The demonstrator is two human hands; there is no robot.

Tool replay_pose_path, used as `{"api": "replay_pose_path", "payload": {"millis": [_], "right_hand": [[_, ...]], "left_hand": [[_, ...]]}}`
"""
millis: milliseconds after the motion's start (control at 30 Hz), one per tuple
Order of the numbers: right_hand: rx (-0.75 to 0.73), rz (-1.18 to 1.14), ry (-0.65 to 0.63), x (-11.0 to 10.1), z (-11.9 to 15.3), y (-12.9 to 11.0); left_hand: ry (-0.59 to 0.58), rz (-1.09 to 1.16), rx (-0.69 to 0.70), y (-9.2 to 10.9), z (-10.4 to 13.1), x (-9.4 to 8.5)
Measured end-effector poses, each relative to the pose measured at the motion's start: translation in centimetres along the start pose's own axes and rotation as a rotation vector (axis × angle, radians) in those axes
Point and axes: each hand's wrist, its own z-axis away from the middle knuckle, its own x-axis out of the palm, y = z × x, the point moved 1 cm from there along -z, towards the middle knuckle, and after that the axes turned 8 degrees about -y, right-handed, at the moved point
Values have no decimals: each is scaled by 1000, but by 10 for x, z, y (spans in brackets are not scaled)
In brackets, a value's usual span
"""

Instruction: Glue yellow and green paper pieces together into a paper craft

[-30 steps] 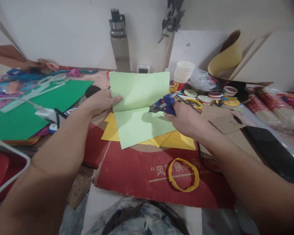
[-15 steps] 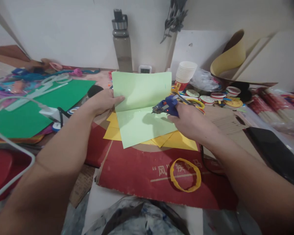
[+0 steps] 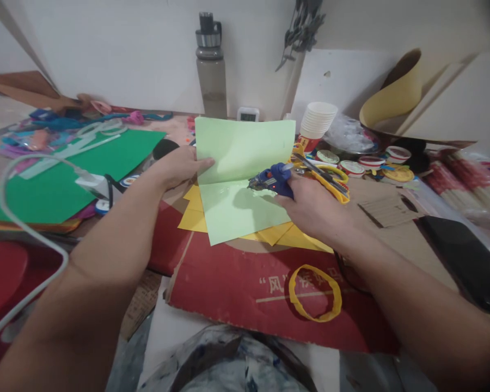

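My left hand [image 3: 184, 165] pinches the left edge of a light green sheet of paper [image 3: 245, 148], whose upper half stands raised from a crease. In my right hand [image 3: 306, 198] is a blue hot glue gun [image 3: 273, 178], a small red light glowing on it. Its nozzle points left, over the lower half of the sheet just below the crease, where shiny glue shows. Yellow paper pieces [image 3: 294, 235] lie under the green sheet. A yellow paper ring [image 3: 315, 293] rests on the red cardboard [image 3: 228, 288] nearer to me.
Behind stand a grey water bottle [image 3: 211, 76] and stacked paper cups [image 3: 317, 120]. Yellow-handled scissors [image 3: 326, 177] lie beyond my right hand. A black phone-like slab [image 3: 465, 261] is at right. Green sheets [image 3: 134, 149] and a white cable [image 3: 8, 196] are at left.
The glue gun has moved a little left across the green sheet. My left hand keeps its hold on the edge, and the whole view has shifted slightly.
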Motion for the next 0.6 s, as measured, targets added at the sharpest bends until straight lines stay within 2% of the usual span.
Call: {"api": "replay_pose_path", "payload": {"millis": [133, 333, 467, 600], "right_hand": [[0, 45, -42, 0, 1, -6], [83, 96, -29, -7, 3, -2], [24, 52, -38, 3, 0, -10], [-34, -16, -85, 11, -4, -18]], "left_hand": [[-9, -27, 34, -1, 0, 0], [4, -53, 13, 3, 2, 0], [32, -114, 1, 9, 6, 2], [28, -56, -27, 12, 7, 4]]}}
